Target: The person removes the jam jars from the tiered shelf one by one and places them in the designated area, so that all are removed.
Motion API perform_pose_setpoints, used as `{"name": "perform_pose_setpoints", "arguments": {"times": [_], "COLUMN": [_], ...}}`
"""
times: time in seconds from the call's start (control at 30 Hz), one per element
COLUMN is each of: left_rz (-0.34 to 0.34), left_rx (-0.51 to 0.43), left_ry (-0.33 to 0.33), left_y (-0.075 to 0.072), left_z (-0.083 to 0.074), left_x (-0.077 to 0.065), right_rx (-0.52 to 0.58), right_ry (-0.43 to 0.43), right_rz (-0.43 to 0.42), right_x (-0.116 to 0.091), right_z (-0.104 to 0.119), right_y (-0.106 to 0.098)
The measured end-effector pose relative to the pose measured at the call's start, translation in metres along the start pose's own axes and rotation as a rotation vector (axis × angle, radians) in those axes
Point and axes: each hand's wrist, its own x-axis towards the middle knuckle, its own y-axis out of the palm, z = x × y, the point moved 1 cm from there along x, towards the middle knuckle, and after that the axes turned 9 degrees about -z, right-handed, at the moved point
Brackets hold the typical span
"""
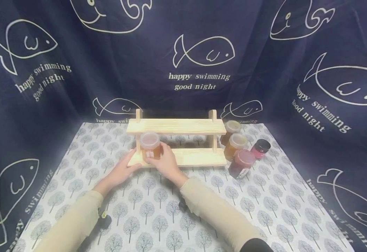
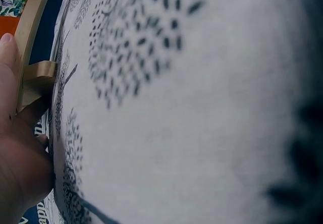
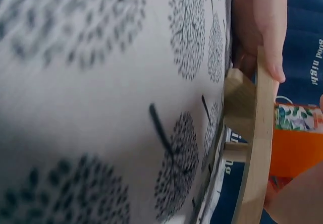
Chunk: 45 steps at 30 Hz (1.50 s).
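A two-tier wooden rack (image 1: pixel 189 126) stands toward the back of the table. My right hand (image 1: pixel 167 163) holds a jar (image 1: pixel 149 146) of amber-orange contents with a translucent lid, thumb at its front and fingers round its right side. The jar is upright at the left end of the lower shelf (image 1: pixel 199 157). In the right wrist view its orange side (image 3: pixel 298 151) and floral label sit right over the board. My left hand (image 1: pixel 122 171) grips the left end of that shelf, its thumb on the top face (image 3: pixel 272 57) and other fingers lower at the edge.
Right of the rack stand several more jars: a brown one (image 1: pixel 232 127), an amber one (image 1: pixel 235 144), a dark red one (image 1: pixel 242 162) and a pink one with a black lid (image 1: pixel 261 147). Tree-print cloth (image 1: pixel 158 210) covers the table; a dark blue fish-print curtain (image 1: pixel 199 94) hangs behind and at both sides.
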Motion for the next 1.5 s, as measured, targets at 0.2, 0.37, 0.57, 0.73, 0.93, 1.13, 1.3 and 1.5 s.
{"name": "perform_pose_setpoints", "arguments": {"times": [0.2, 0.37, 0.57, 0.73, 0.93, 1.13, 1.3, 1.5], "left_rz": [-0.007, -0.008, -0.006, 0.006, 0.001, 0.004, 0.002, 0.000], "left_rx": [0.009, 0.010, 0.001, -0.018, -0.012, 0.008, 0.026, 0.046], "left_ry": [0.006, -0.005, 0.014, 0.034, 0.012, 0.013, -0.004, -0.006], "left_y": [0.002, 0.002, 0.002, 0.004, 0.004, 0.004, 0.002, 0.002], "left_z": [0.000, 0.002, 0.006, 0.007, 0.005, 0.006, 0.003, 0.002], "left_x": [-0.001, -0.001, 0.002, 0.002, 0.003, 0.003, 0.001, 0.000], "right_rx": [-0.024, -0.092, -0.129, -0.135, -0.122, -0.120, -0.082, -0.054], "right_ry": [0.003, 0.011, -0.015, -0.010, -0.042, -0.080, -0.100, -0.122], "right_rz": [-0.060, -0.123, -0.166, -0.148, -0.158, -0.179, -0.161, -0.142], "right_x": [-0.001, 0.000, 0.002, 0.002, 0.004, 0.008, 0.008, 0.007], "right_z": [0.005, 0.006, 0.004, 0.002, 0.008, 0.025, 0.045, 0.063], "right_y": [0.011, 0.018, 0.017, 0.013, 0.006, -0.006, -0.018, -0.039]}}
